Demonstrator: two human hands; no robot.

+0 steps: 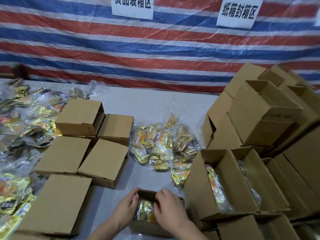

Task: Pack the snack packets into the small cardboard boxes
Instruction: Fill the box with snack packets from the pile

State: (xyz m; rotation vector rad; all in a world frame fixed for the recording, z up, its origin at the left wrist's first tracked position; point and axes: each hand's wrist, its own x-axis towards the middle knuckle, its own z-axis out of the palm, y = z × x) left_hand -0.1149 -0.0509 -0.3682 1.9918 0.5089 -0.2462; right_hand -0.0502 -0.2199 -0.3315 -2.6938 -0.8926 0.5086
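packets: gold foil snack packets (146, 211) look light, crinkly, slippery; grab by edges
hands: left hand (125, 207) and right hand (170, 209) curled round the small cardboard box (149, 227), bottom centre

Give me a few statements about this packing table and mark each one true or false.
1. Both hands are at the small open box nearest the person. True: the left hand and right hand flank it.
2. That box is empty. False: gold snack packets show inside it.
3. A loose pile of packets lies mid-table. True.
4. The closed boxes sit right of that pile. False: they sit left of it.
5. The backdrop is plain white. False: the tarp is striped red, white and blue.
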